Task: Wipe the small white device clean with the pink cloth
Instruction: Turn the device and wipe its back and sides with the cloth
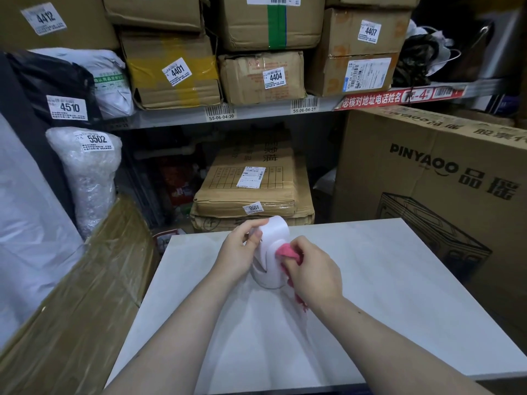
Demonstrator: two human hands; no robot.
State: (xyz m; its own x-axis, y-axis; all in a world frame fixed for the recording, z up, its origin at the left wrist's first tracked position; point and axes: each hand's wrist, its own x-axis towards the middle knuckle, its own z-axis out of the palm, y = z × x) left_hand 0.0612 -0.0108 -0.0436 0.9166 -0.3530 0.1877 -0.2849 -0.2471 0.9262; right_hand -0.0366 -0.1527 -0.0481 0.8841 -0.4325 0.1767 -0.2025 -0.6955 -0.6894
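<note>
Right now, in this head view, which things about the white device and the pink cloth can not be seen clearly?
- White device: its left side is hidden by the left hand; any dirt or markings are too small to tell.
- Pink cloth: mostly bunched inside the right hand, so its full size is hidden.
- Device base on the table: partly covered by both hands.
- Small print on the box labels: blurred.
</note>
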